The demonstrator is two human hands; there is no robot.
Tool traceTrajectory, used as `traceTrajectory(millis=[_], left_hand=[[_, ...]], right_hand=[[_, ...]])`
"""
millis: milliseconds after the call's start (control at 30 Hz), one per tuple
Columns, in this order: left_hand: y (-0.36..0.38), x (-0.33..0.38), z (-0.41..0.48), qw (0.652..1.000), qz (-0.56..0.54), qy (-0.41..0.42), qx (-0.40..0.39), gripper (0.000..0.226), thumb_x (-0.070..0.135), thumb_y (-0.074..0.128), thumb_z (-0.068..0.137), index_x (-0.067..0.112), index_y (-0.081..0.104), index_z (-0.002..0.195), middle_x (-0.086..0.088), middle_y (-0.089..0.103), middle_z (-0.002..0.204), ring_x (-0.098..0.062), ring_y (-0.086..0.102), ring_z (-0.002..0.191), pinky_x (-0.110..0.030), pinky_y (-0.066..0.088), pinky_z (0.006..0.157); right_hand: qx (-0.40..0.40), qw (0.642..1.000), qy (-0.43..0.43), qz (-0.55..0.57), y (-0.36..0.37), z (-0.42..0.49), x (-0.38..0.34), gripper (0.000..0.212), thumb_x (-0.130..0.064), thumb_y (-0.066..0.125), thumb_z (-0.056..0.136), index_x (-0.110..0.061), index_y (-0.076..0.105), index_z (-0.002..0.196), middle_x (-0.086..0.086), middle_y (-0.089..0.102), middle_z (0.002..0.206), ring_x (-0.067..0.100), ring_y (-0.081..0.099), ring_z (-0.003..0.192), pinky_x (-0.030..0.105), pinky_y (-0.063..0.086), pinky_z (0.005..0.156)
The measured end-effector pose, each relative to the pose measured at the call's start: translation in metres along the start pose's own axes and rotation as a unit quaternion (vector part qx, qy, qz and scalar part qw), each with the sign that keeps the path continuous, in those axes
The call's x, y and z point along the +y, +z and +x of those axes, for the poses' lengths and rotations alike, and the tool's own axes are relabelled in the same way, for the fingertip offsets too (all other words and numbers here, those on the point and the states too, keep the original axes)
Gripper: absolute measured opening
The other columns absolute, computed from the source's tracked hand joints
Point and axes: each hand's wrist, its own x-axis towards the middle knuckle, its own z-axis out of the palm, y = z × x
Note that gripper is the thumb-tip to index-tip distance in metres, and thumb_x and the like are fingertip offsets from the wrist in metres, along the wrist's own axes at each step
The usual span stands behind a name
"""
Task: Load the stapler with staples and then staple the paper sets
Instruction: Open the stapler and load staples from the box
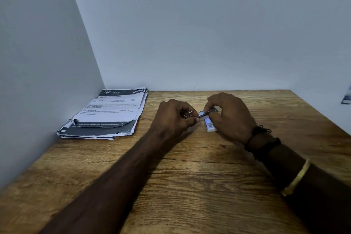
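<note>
My left hand and my right hand meet over the middle of the wooden table. Between them is a small dark stapler with a silver-blue metal part sticking out to the left. My right hand grips its right end with curled fingers. My left hand pinches the metal tip, and a few shiny staples show inside its curled fingers. A small white-and-blue staple box lies on the table just below the stapler, partly under my right hand. The printed paper sets lie stacked at the far left corner.
A grey wall runs along the table's left side and another along the back. The table's right edge slants down at the right. A small blurred blue-white object shows past that edge. I wear dark bands and a gold bangle on my right wrist.
</note>
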Motion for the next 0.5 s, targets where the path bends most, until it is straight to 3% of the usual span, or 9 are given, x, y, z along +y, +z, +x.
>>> traceTrajectory(millis=[67,167,333,500], left_hand=[[0.000,0.000,-0.001,1.000,0.004,0.003,-0.002,0.008,0.024,0.087,0.075,0.025,0.081,0.080,0.012,0.075,0.068,0.010,0.064,0.053,-0.022,0.059,0.061],[0.001,0.002,-0.002,1.000,0.010,0.006,-0.001,0.007,0.024,0.086,0.076,0.025,0.081,0.081,0.012,0.076,0.070,0.010,0.064,0.054,-0.028,0.061,0.064],[0.002,0.009,-0.002,1.000,0.027,0.009,0.001,0.007,0.024,0.085,0.077,0.021,0.080,0.081,0.007,0.076,0.073,0.002,0.068,0.060,-0.031,0.060,0.069],[0.002,0.017,-0.003,1.000,0.012,0.020,0.015,0.010,0.024,0.085,0.078,0.019,0.077,0.079,0.008,0.071,0.067,-0.003,0.068,0.058,-0.034,0.060,0.067]], right_hand=[[0.006,0.999,0.026,0.041,0.002,0.000,0.001,0.016,-0.009,0.064,0.083,-0.019,0.077,0.083,0.001,0.074,0.107,0.018,0.061,0.105,0.025,0.034,0.079],[0.006,0.998,0.037,0.044,0.001,-0.001,0.001,0.016,-0.011,0.064,0.083,-0.020,0.077,0.083,0.001,0.074,0.108,0.019,0.062,0.106,0.025,0.035,0.080],[0.004,0.992,-0.022,-0.122,-0.006,-0.001,-0.004,0.019,-0.014,0.062,0.078,-0.025,0.076,0.084,0.002,0.069,0.123,0.026,0.058,0.116,0.038,0.044,0.091],[0.037,0.974,-0.057,-0.216,-0.008,0.000,-0.012,0.016,-0.014,0.060,0.079,-0.017,0.075,0.082,0.007,0.068,0.127,0.032,0.062,0.108,0.037,0.048,0.081]])
